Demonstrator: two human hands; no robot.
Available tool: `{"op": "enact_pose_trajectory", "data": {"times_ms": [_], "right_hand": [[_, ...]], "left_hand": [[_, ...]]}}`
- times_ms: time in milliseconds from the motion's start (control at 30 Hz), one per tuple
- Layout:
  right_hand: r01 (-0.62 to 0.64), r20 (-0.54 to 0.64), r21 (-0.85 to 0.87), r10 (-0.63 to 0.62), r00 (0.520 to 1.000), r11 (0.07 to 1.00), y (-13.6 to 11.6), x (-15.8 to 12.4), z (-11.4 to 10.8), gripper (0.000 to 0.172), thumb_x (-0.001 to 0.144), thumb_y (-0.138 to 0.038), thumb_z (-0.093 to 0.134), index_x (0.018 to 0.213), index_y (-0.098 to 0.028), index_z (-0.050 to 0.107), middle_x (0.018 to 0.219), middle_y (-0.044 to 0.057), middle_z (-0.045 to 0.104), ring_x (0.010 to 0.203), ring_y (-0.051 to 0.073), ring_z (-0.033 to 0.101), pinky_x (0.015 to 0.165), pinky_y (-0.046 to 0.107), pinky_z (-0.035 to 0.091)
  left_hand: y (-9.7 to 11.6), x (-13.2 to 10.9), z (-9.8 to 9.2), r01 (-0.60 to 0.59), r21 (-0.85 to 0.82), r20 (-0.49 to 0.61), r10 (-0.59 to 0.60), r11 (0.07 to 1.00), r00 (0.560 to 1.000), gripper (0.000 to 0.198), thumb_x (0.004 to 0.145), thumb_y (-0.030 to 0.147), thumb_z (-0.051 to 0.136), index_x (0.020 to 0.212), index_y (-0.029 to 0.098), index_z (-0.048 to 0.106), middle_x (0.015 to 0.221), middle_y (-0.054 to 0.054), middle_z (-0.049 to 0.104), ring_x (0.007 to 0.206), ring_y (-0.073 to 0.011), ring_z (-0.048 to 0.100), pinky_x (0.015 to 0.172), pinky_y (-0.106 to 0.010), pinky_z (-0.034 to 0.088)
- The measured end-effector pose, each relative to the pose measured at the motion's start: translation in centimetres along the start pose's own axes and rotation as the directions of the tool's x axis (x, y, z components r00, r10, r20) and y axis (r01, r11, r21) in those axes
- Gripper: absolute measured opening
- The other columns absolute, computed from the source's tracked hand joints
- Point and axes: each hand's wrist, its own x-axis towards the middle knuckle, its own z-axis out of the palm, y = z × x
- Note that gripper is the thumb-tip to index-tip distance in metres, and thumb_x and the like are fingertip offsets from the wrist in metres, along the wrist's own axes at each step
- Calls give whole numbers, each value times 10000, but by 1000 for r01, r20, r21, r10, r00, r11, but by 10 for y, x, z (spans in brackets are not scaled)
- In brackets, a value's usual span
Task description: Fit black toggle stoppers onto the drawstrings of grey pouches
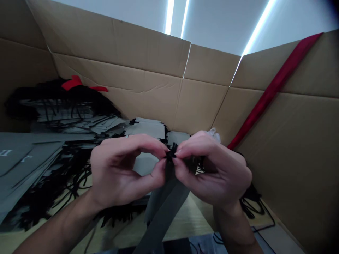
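Observation:
Thumb and forefinger of my left hand (119, 173) are pinched on a small bunch of black cord (171, 153). From the other side, my right hand (215, 169) pinches the same cord, its fingertips almost touching those of the left. Short cord ends stick up between the fingers; whether they are knotted I cannot tell. Below the cord hangs a narrow grey bag (168, 208), seen nearly edge-on and partly covered by my hands. A ring shows on my left hand.
Stacks of flat grey bags (23, 162) with black cords fill the left side. More grey bags (147, 127) lie behind my hands. Cardboard walls (148, 81) enclose the wooden table (196, 215). A red ribbon (278, 84) runs down the right wall, with black cords (250, 204) below it.

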Motion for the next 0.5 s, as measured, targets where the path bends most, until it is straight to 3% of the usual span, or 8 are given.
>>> {"op": "enact_pose_trajectory", "data": {"times_ms": [100, 200, 267, 367, 500], "right_hand": [[-14, -1, 28, 14, 1000, 1000, 1, 0, 1, 222, 940, -8, 810, 1045, -203, 806, 894, 28, 823, 785, 168, 764, 664, 326, 639], [-14, -46, 9, 14, 999, 1000, 3, -1, 3, 215, 937, -12, 816, 1040, -200, 812, 904, 37, 835, 796, 179, 770, 680, 347, 642], [-6, -80, -14, 4, 997, 1000, 4, -1, 3, 236, 914, 1, 825, 1038, -199, 816, 911, 43, 839, 809, 190, 775, 692, 362, 643], [-14, -57, 11, 15, 998, 1000, 4, -1, 1, 246, 880, 5, 837, 1024, -193, 816, 932, 49, 836, 823, 198, 771, 711, 375, 638], [-94, 43, 94, 91, 995, 991, 7, 1, -9, 285, 874, -57, 878, 1126, -176, 817, 1060, 64, 823, 973, 215, 767, 836, 391, 638]], "left_hand": [[2, 0, 1, 109, -106, 16, -107, 988, 994, 265, 827, -26, 854, 973, 193, 820, 926, 1, 872, 817, -119, 834, 813, -153, 694], [6, -1, 5, 307, -221, 63, -301, 926, 952, 293, 849, 28, 891, 1068, 207, 816, 992, -1, 870, 881, -118, 848, 836, -129, 690], [9, -1, 8, 382, -239, 117, -364, 893, 924, 255, 928, 83, 882, 1139, 214, 826, 1026, -6, 881, 910, -121, 861, 844, -126, 688], [9, -2, 9, 340, -121, 124, -326, 933, 937, 134, 1050, 124, 796, 1108, 232, 852, 981, 20, 883, 860, -93, 840, 808, -113, 656], [7, -7, 3, 226, 58, 131, -232, 972, 964, 145, 1085, 158, 778, 1118, 270, 864, 911, 52, 849, 795, -88, 777, 732, -164, 596]]}}
